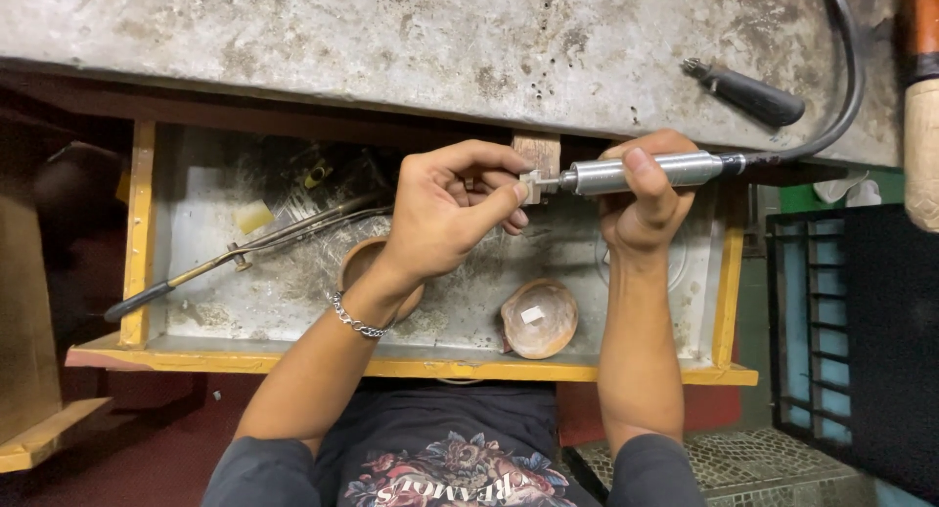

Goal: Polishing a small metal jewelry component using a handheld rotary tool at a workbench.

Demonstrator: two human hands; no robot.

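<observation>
My left hand (452,209) pinches a small pale square piece (529,186) against a little wooden peg (539,153) that juts from the bench edge. My right hand (646,199) grips a silver rotary handpiece (641,172) held level, its tip touching the small piece. A black flexible shaft (849,77) runs from the handpiece up and over the bench. Both hands hover over an open yellow-rimmed metal tray (729,282). A chain bracelet circles my left wrist.
In the tray lie a long torch-like tool (235,256) with a dark grip and two shallow brown bowls (539,317), one partly under my left wrist. A black-handled tool (748,93) rests on the stained bench top (391,38). A dark grated crate (851,341) stands at right.
</observation>
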